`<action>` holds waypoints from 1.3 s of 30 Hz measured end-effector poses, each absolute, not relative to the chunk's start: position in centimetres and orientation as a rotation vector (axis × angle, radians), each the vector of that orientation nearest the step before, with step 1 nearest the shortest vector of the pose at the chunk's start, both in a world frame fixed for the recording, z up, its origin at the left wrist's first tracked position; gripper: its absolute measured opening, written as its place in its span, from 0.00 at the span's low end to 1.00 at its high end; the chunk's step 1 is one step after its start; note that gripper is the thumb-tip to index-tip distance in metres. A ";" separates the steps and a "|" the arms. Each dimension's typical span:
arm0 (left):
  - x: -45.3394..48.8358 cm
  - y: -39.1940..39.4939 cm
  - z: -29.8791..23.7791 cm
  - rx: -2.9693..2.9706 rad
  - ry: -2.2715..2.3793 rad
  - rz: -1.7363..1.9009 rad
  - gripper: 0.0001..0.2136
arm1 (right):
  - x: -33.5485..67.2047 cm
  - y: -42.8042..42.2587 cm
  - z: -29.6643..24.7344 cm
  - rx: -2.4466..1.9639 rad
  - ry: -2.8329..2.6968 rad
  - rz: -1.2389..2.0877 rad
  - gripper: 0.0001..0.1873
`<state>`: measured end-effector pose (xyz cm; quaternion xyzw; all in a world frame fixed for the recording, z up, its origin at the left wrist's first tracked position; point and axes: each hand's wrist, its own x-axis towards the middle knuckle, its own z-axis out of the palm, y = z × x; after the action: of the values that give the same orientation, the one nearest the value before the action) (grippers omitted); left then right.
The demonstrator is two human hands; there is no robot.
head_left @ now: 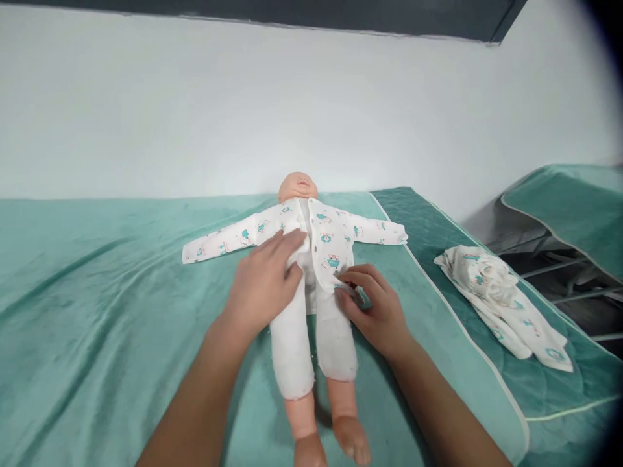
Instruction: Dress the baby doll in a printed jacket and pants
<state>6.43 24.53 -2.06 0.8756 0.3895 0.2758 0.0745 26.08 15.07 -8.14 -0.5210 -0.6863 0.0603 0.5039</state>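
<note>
A baby doll point(298, 187) lies on its back, head toward the wall and feet toward me. It wears a white baby jacket point(335, 224) with a teal print, its front parted down the middle and its sleeves spread to both sides. White cloth covers the doll's legs down to the shins. My left hand point(265, 275) rests on the jacket's left front panel, fingers extended toward the opening. Between thumb and fingers, my right hand point(372, 305) pinches the lower corner of the jacket's right panel.
Beneath the doll is a green blanket point(121, 337). A darker green quilted mat point(549, 389) lies to the right, bearing a bundle of matching printed baby clothes point(506, 305). Behind stands a white wall point(204, 110). Metal bars point(549, 266) show at far right.
</note>
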 end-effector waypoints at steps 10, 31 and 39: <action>5.1 27.6 -3.9 1.745 1.509 1.677 0.12 | 26.9 15.3 -8.3 -1.275 -1.318 0.415 0.07; 6.8 26.8 -3.7 2.083 0.956 1.288 0.09 | 27.1 15.4 -8.6 -1.594 -1.594 0.067 0.09; 7.0 27.9 -5.0 1.789 1.059 1.353 0.12 | 26.8 15.5 -8.5 -1.768 -1.786 -0.181 0.21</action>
<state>6.99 27.90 -5.01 0.6821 0.4038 0.5161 0.3246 26.75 15.45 -8.52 -0.6680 -0.6749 -0.0683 0.3061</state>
